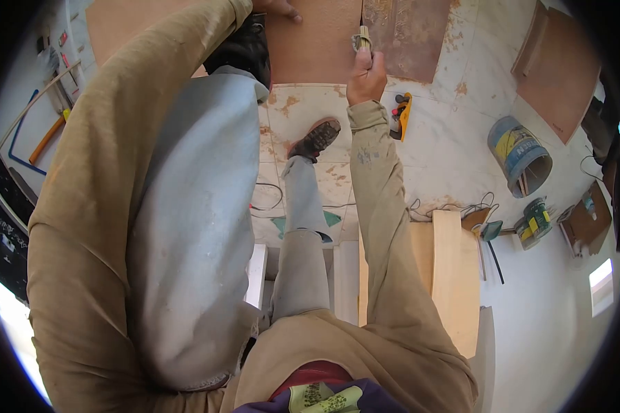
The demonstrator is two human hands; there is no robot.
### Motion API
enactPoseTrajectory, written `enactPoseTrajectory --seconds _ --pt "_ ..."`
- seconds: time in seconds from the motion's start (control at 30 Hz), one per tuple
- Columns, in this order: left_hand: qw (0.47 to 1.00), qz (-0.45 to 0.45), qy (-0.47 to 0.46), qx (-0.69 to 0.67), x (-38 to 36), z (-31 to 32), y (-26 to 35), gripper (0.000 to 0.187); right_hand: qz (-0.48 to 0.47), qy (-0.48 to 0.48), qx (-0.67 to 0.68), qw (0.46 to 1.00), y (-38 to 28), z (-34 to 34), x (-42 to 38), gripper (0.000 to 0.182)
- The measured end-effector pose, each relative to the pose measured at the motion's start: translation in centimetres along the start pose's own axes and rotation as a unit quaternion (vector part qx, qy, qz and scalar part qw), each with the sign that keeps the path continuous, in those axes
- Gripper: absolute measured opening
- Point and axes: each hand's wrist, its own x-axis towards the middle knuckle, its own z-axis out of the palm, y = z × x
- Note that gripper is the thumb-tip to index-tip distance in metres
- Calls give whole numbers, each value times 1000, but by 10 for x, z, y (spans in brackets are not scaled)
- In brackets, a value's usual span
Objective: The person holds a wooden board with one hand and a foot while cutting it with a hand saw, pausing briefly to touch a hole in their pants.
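Note:
My right hand (367,81) is closed around a small bundle of pale sticks (364,36) with string or cloth wrapped about it. It is held over the seam between a smooth reddish-brown sheet (317,55) and a darker, rougher sheet (410,34). At the top edge of the view, my left hand (279,8) rests on the smooth sheet with its fingers spread, partly cut off by the frame. Near my right wrist, a yellow and black hand tool (401,117) lies on the tiled floor.
A bucket (520,157) lies tipped at the right, near green and yellow cans (536,220). More brown sheets (558,76) lie beyond it. Pale boards (448,268) sit beside my right arm. Cables cross the stained tiles. An orange tube (47,140) lies far left.

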Motion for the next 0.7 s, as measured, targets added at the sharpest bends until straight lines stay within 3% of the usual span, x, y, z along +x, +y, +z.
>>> enactPoseTrajectory --seconds 0.17,0.23,0.33,0.43,0.47,0.57,0.67,0.7 --pt "1000 3 -3 -19 -3 5 1 142 42 -64 52 996 5 -15 -7 33" --pt "1000 3 -5 -17 -4 7 -2 142 45 -55 61 996 0 -43 -63 30" --pt "1000 4 -7 -17 1 6 -1 142 162 -87 46 982 5 -120 -193 28" --pt "1000 -3 -14 -11 1 11 -2 141 112 -74 40 990 -8 -125 -189 28" --pt "1000 -6 -13 -10 2 12 -1 141 140 -104 13 985 -1 -103 -150 28" --pt "1000 -3 -8 -5 3 12 1 141 -7 -9 -17 1000 8 -3 -14 35" --pt "1000 2 -16 -15 -2 5 2 142 35 -29 24 999 -3 -19 -31 39" --pt "1000 -1 -16 -15 -3 4 2 142 56 -10 46 997 1 -37 -72 38"
